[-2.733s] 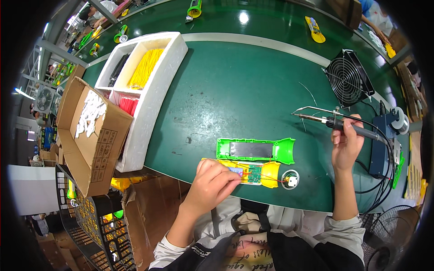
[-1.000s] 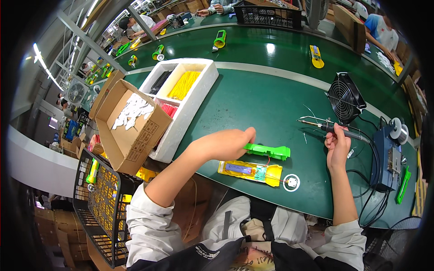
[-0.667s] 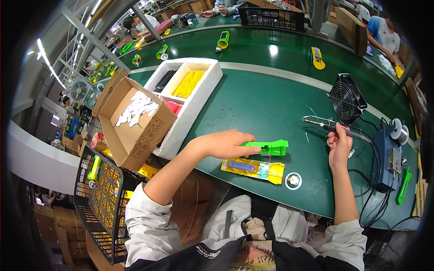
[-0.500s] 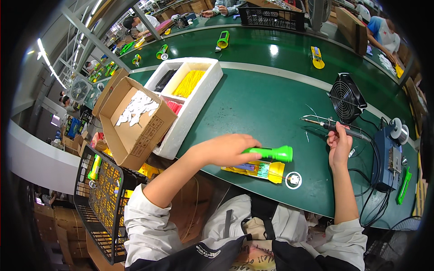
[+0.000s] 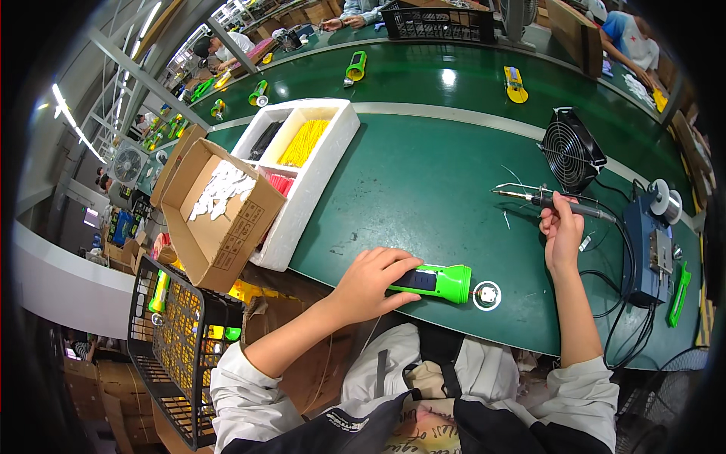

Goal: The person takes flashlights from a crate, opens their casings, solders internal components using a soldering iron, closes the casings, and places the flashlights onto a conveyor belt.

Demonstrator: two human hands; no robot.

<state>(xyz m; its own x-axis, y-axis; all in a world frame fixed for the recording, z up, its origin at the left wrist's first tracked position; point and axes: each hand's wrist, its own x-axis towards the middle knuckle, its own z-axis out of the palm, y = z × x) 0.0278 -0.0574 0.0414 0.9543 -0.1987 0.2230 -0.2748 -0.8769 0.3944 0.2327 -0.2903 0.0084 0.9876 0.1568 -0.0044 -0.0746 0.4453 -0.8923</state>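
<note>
My left hand (image 5: 372, 286) is closed over the rear of a bright green flashlight (image 5: 451, 283) with a dark panel on its top, thumb on the near side and fingers on the far side. The flashlight lies at the front edge of the green bench (image 5: 408, 174). Just past its wide end sits a small round white lamp disc (image 5: 487, 296), joined by short wires. In my right hand (image 5: 563, 234) is a soldering iron (image 5: 544, 200), raised above the bench with its tip toward the left. The yellow part seen earlier is hidden by the green shell.
A white foam box (image 5: 344, 136) of coloured wires and a cardboard box (image 5: 253, 227) of white pieces stand left. Right are a black fan (image 5: 571, 151), a blue soldering station (image 5: 643, 257) and a solder spool (image 5: 666, 200). Beyond runs a belt (image 5: 423, 76) carrying flashlight parts.
My left hand has lowered the green shell toward me, onto the yellow half, and turned it so the dark panel shows. My right hand still holds the soldering iron.
</note>
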